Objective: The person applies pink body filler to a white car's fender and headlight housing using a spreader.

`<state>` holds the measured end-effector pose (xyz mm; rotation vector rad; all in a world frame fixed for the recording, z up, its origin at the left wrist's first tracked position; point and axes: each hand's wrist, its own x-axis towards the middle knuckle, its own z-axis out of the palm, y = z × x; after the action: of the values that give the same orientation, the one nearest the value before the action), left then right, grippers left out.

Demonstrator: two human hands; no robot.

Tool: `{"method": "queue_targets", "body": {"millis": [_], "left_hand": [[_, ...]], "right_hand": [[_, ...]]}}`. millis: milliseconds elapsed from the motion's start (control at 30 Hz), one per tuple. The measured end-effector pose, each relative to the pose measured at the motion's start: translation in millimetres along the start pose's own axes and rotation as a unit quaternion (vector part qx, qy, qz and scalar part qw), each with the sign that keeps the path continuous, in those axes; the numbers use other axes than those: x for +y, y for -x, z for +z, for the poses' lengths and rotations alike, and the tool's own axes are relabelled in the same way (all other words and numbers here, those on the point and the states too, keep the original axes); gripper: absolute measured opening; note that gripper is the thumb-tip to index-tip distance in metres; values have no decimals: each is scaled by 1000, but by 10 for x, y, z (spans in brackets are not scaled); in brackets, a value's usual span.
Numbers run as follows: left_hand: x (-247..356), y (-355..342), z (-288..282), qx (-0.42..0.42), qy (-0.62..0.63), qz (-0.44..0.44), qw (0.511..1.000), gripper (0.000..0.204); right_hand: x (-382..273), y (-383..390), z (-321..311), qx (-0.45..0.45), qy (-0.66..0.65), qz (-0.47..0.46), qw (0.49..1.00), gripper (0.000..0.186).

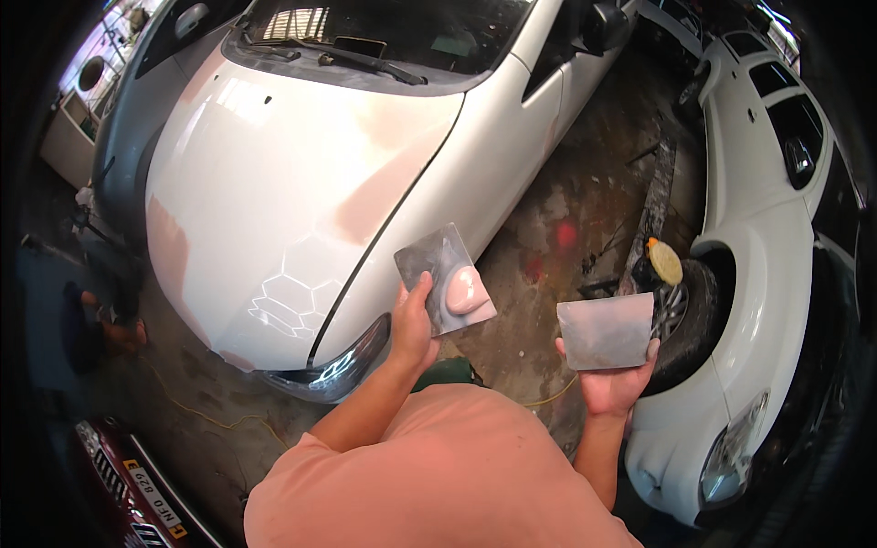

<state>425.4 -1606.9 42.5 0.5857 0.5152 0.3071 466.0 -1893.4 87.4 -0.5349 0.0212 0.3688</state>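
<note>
My left hand (418, 324) grips a grey rectangular metal plate (426, 260) bearing a glossy mound of pink paste (467, 291), with my thumb over its left edge. My right hand (610, 384) holds a flat, thin rectangular spreader (604, 324), smeared pale grey and pink, by its sides. Both are held in front of my body, near the front corner of a white car hood (237, 146) with matte pinkish patches (364, 212). Below the hood's edge is a headlight (343, 365).
A second white car (758, 274) stands close at right, a yellow round pad (666, 261) by its wheel. A grey car (123, 173) is at upper left. Another person (100, 324) is low at left. A dark red bumper (110, 466) and yellow cord (210, 418) lie below.
</note>
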Motion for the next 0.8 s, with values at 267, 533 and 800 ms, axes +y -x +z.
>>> {"method": "queue_targets", "body": {"millis": [267,533,800], "left_hand": [[475,-767,745,49,-35,297,953,42],[694,-1069,1190,50,-98,443,890,44],[1332,-1566,1265,195,-19,652,733,58]], "right_hand": [[10,-1381,910,-256,735,-317,542,54],[376,-2397,1564,-411,728,-346,426,51],[531,-3647,1095,-461,331,184,803,69]]}}
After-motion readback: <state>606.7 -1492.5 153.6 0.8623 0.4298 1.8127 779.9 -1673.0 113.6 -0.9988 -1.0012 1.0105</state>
